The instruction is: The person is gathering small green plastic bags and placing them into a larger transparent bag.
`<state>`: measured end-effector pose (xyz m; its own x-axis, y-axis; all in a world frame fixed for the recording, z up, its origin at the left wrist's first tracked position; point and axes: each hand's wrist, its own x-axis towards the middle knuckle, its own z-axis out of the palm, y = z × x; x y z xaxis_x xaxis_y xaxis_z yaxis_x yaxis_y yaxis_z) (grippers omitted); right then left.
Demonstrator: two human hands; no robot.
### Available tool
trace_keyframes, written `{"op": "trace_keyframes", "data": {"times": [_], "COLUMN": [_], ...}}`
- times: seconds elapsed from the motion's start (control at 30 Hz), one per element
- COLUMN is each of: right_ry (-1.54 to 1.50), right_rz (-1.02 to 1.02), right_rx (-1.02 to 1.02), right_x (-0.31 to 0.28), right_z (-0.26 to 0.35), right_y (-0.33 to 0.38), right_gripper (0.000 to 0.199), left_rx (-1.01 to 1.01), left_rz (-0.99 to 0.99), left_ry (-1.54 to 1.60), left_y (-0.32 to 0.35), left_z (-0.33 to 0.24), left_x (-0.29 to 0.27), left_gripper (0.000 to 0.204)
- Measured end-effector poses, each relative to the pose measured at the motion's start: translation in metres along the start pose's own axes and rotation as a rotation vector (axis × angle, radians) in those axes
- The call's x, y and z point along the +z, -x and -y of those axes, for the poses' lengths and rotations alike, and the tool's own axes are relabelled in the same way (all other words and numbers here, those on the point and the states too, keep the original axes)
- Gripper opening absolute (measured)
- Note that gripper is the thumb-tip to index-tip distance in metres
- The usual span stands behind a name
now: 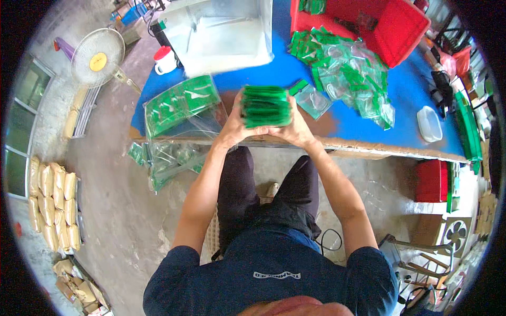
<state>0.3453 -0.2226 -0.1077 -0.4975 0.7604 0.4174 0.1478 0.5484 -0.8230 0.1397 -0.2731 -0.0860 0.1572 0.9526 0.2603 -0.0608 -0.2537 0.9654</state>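
A thick stack of green packets (265, 106) is squeezed between both hands at the near edge of the blue table (358, 122). My left hand (232, 126) presses its left side and my right hand (296, 128) presses its right side. A clear bag holding green packets (182, 102) lies just left of my left hand and hangs over the table edge. A single small clear packet with a green strip (311, 99) lies right behind my right hand. Further back right is a loose heap of green-and-clear packets (345, 71).
A clear plastic tub (221, 31) and a white mug with a red lid (165, 60) stand at the back left. A red crate (390, 23) sits at the back right, a clear lidded box (429, 124) at the right. On the floor: a fan (98, 57), tan sacks (52, 205), more bags (163, 160).
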Motion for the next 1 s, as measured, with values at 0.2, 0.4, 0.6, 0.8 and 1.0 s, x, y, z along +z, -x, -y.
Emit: {"op": "trace_keyframes", "data": {"times": [0.2,0.4,0.6,0.8,1.0], "right_ry": [-0.083,0.060,0.108,0.195,0.115], "right_rz": [0.001,-0.028,0.013,0.028,-0.014], "right_rx": [0.030,0.074,-0.034,-0.035,0.012], "right_x": [-0.004,-0.003,-0.007,-0.014,-0.006], "right_z": [0.018,0.018,0.013,0.018,0.021], "right_y": [-0.012,-0.020,-0.009,-0.014,-0.020], "right_gripper": [0.112,0.105,0.114,0.107,0.097], "left_rx": [0.018,0.044,0.018,-0.031,0.053], "left_rz": [-0.085,-0.034,-0.008,0.024,-0.045], "left_ry": [0.205,0.082,0.056,0.007,0.019], "left_y": [-0.008,-0.014,-0.014,-0.017,-0.009], "left_z": [-0.003,0.002,-0.004,0.008,-0.012], "left_x": [0.002,0.001,-0.001,-0.009,0.003], "left_gripper": [0.132,0.128,0.128,0.126,0.107]}}
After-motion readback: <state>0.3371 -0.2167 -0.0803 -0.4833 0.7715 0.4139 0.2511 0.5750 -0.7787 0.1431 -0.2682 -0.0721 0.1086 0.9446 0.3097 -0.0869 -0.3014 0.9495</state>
